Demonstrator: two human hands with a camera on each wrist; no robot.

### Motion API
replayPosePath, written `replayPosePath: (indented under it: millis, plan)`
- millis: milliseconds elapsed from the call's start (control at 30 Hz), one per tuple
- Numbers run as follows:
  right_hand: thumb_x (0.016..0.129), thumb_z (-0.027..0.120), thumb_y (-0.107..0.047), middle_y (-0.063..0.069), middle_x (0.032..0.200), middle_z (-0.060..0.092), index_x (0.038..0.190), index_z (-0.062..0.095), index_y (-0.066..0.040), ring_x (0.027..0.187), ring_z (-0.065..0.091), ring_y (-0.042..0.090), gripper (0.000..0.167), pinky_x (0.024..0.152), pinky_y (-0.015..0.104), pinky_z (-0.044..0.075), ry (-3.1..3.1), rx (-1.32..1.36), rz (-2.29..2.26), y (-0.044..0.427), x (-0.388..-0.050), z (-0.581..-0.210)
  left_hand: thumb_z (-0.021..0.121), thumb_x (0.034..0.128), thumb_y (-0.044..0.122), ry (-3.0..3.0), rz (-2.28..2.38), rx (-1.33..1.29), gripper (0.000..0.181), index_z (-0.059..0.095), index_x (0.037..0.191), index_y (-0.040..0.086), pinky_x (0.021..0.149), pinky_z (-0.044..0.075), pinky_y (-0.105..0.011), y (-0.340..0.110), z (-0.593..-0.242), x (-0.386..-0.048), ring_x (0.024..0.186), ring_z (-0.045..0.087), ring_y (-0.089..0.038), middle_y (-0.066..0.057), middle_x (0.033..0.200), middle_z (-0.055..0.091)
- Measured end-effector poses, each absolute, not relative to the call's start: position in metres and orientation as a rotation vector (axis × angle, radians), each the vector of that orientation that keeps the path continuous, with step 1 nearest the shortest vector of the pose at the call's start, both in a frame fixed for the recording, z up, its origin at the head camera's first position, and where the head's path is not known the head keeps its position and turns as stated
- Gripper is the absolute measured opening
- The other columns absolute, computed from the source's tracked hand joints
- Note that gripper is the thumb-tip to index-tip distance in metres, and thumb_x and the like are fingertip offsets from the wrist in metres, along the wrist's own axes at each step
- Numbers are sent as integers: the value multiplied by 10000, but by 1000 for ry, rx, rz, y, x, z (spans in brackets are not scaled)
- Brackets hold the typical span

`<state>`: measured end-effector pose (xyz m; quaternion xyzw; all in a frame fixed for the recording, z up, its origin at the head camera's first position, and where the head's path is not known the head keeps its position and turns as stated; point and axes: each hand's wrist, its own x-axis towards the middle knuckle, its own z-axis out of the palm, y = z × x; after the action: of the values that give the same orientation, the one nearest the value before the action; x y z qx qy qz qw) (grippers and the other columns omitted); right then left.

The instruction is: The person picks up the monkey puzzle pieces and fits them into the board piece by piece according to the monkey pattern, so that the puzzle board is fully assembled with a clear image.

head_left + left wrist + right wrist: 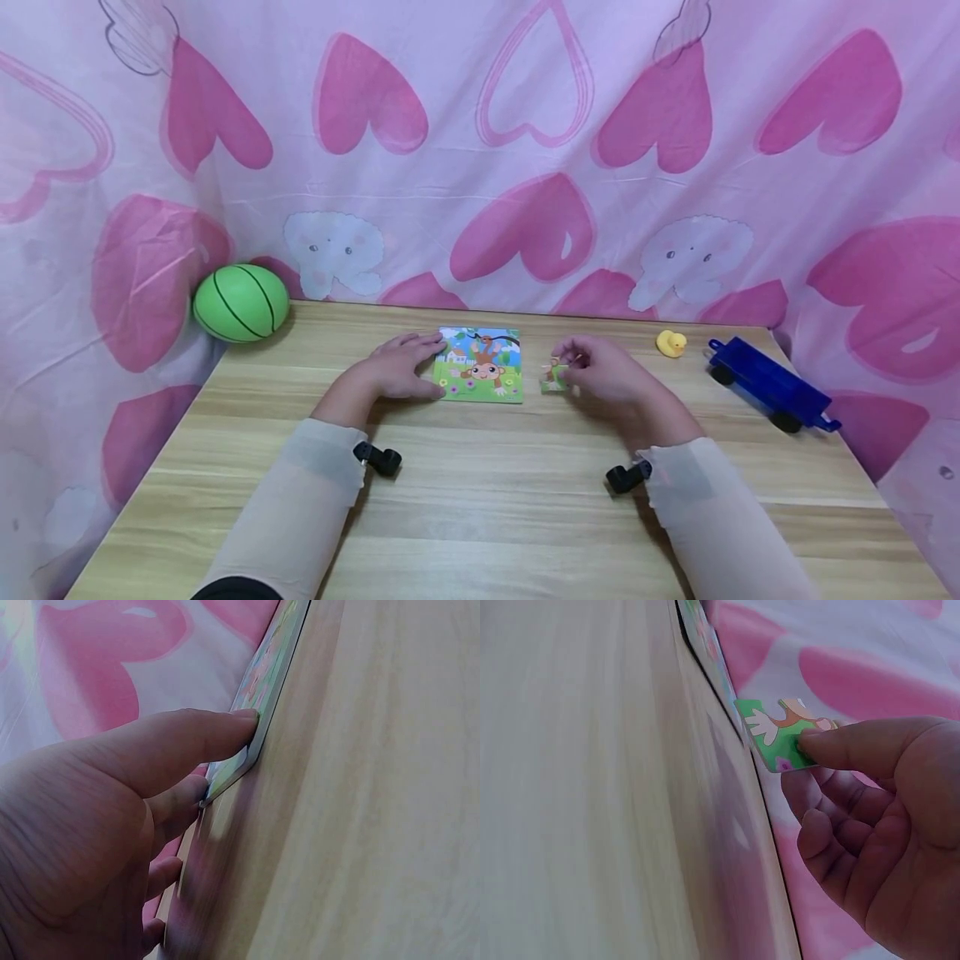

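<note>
A square jigsaw puzzle point(483, 367) with a monkey picture lies flat on the table toward the back. My left hand point(397, 369) rests at its left side, thumb on the near left corner and fingers spread; in the left wrist view the thumb point(202, 739) touches the puzzle's top by its edge. To the right of the puzzle, my right hand point(607, 371) pinches a small puzzle piece point(769, 742) between thumb and fingers. That piece shows a pale monkey hand on green and a pink flower. It is raised above the table, apart from the puzzle.
On the wooden table point(480, 508), a yellow rubber duck point(671, 343) and a blue toy trailer with black wheels point(772, 383) stand to the right. A green ball point(242, 303) with black lines sits at the back left corner. A pink heart-patterned curtain point(420, 192) hangs behind.
</note>
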<state>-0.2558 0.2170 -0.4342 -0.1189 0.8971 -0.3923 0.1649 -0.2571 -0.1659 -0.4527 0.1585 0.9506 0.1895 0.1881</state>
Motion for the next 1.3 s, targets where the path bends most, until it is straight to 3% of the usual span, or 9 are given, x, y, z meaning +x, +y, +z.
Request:
replayPosePath:
  millis: [433,833,1300]
  plan:
    - [1003,728,-170,6,1106,704,1189,696,-272,1068,638,243,214,907,376,559,2528,-481,-1140,163,-263,-426,755,893,577,2681,545,470,951,327,1698,305,1332,103,-726,-167,-452,-257,1690,79,-404,62,1818,187]
    - [1004,744,-153,34,1080,687,1169,704,-205,998,632,242,177,751,332,580,2463,-472,-1182,146,-265,-448,766,890,566,2675,543,448,952,324,1697,320,1334,105,-723,-166,-452,-257,1695,64,-391,80,1819,172]
    - [945,816,-149,37,1042,641,1208,739,-197,957,577,221,278,782,312,533,2546,-529,-1115,144,-266,-455,760,882,586,2689,536,458,954,334,1693,320,1336,111,-718,-167,-454,-258,1693,78,-391,77,1815,193]
